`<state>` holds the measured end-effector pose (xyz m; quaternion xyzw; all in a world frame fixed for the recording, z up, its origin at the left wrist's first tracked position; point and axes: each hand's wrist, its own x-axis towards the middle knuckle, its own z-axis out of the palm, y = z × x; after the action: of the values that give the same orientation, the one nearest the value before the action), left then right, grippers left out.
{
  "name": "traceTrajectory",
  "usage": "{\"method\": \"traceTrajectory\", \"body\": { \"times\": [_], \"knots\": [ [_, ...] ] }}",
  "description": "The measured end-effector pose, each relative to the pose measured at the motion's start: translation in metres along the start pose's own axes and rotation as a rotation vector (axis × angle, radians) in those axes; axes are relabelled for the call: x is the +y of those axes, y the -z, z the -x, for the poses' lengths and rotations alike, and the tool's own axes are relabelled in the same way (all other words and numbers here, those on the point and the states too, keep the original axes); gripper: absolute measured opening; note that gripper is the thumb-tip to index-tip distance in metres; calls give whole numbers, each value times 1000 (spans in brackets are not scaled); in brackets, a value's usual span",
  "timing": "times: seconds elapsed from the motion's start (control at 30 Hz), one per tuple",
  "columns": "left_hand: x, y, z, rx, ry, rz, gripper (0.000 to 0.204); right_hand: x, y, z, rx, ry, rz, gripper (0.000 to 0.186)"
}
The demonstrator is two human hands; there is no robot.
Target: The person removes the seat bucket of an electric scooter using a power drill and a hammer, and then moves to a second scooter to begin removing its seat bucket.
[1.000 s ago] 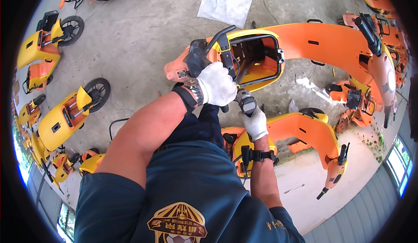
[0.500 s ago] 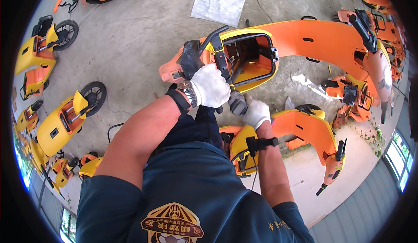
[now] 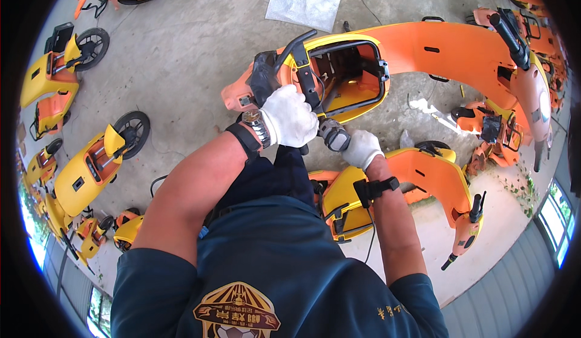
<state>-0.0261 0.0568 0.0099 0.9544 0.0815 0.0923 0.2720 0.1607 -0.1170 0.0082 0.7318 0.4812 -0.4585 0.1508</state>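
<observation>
We log the left hand point(image 3: 290, 119), white-gloved, now clenched higher on the black rear bar point(image 3: 307, 81) of the orange scooter body point(image 3: 460, 53); the right hand point(image 3: 361, 148) has closed in on a dark cylindrical tool point(image 3: 333, 137), possibly a driver. Fastening looks under way.

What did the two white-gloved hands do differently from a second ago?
Very little changed. The left hand slid slightly up and left along the black bar by the open compartment of the orange and yellow scooter. The right hand followed, a bit left, with the dark grey round part in its fingers. Both grips stayed shut; the scooters around stayed parked.
</observation>
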Motion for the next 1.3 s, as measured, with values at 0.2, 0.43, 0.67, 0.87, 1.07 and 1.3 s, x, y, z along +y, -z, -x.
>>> {"method": "traceTrajectory", "body": {
  "times": [0.2,0.43,0.67,0.87,1.07,1.3],
  "knots": [
    [-2,2,0,-36,25,-9,25,-6,14,-7,-57,87,140,26],
    [-2,0,2,-28,36,1,23,2,11,-5,-29,109,54,39],
    [1,1,1,24,19,-12,21,-16,39,-15,-89,214,279,31],
    [1,2,6,35,14,27,19,-20,37,-17,-173,133,234,32],
    [-1,3,-3,0,11,6,21,1,30,-11,-97,198,157,29],
    [0,6,-2,19,-26,-46,19,29,27,12,43,107,-539,33]
  ]
}}
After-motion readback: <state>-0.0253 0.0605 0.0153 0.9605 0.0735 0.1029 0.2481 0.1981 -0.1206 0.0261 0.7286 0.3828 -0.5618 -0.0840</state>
